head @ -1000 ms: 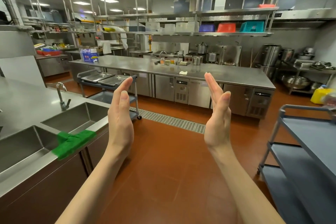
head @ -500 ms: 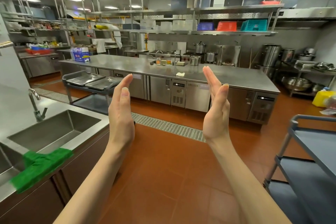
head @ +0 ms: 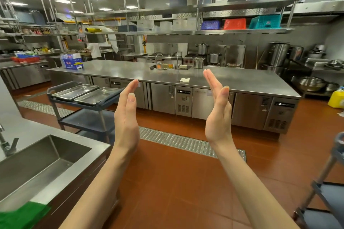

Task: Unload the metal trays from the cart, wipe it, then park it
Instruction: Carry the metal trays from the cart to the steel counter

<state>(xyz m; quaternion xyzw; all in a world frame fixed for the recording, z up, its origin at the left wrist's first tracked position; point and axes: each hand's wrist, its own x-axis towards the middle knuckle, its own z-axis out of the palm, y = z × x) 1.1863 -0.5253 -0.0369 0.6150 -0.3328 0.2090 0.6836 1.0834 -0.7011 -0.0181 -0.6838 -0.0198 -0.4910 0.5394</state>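
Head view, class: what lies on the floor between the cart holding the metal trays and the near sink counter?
In the head view, only bare red floor tile separates the cart with its metal trays from the sink counter; the floor grate runs behind.

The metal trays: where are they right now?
In the head view, both metal trays lie side by side on the top shelf of the cart at left, before the long steel counter.

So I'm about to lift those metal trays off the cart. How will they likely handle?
The metal trays look thin, shallow and shiny, so probably stiff, light for their size, and somewhat slippery. They lie side by side on the cart, so dragging one may nudge the other.
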